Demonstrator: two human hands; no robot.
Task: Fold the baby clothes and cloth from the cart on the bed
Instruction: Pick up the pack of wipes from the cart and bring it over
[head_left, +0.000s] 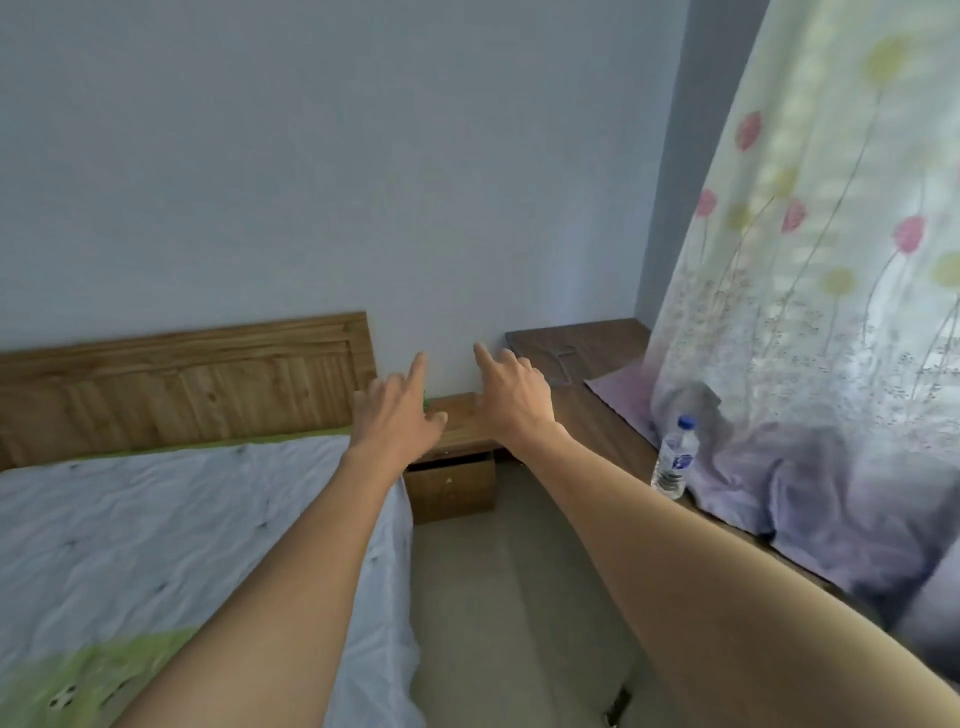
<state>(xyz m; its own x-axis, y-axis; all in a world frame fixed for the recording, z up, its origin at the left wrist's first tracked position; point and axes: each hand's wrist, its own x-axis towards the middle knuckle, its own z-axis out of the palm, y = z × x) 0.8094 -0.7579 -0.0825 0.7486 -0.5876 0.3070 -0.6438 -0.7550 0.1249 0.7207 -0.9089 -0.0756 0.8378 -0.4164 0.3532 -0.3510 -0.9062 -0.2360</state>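
Both my arms stretch forward over the gap between the bed and the window ledge. My left hand (397, 410) hangs in the air with fingers spread and holds nothing. My right hand (511, 392) is beside it, also empty with fingers apart. The bed (156, 525) lies at the lower left under a white quilted cover with green patches. No cart, baby clothes or loose cloth appear in the head view.
A wooden headboard (182, 384) runs along the wall. A small wooden nightstand (452, 467) stands under my hands. A dark wooden ledge (587, 358) on the right bears a plastic water bottle (675, 457) and a flowered curtain (810, 291). Beige floor runs between bed and ledge.
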